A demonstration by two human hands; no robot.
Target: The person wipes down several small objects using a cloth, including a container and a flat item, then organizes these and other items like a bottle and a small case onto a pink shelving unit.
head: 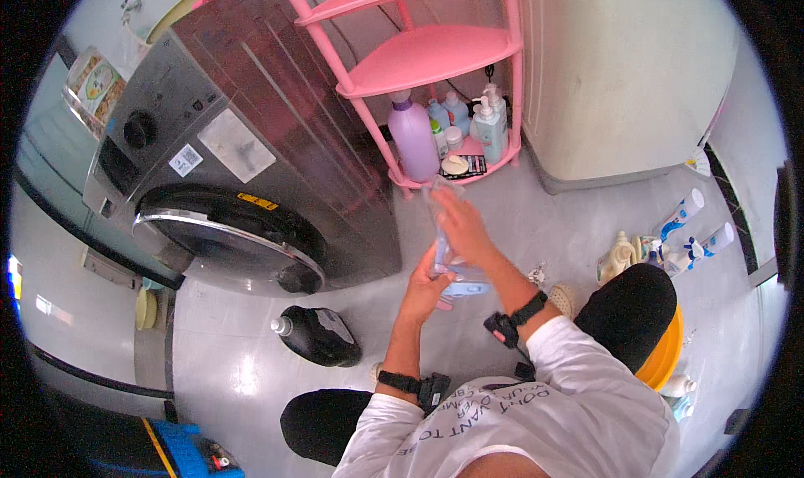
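Observation:
My left hand point(427, 286) grips the lower edge of a clear plastic bag point(443, 252) in front of my body. Against the upper part of the same bag lies my right hand point(463, 226), its fingers extended; whether they grip it I cannot tell. A light blue plastic item point(466, 288) shows just below the bag, with a small pink item point(444, 303) beside it; my hands partly hide both. Beyond my hands, a pink corner shelf point(433, 57) holds a large purple pump bottle point(414, 140), a white pump bottle point(488, 132) and several smaller containers on its bottom tier.
A front-loading washing machine point(352, 226) stands at left, its round door point(232, 252) projecting. A black detergent bottle point(321, 336) lies on the floor. Several cleaning bottles point(619, 257) stand at right, near an orange stool point(662, 352). A large pale appliance point(622, 82) stands behind.

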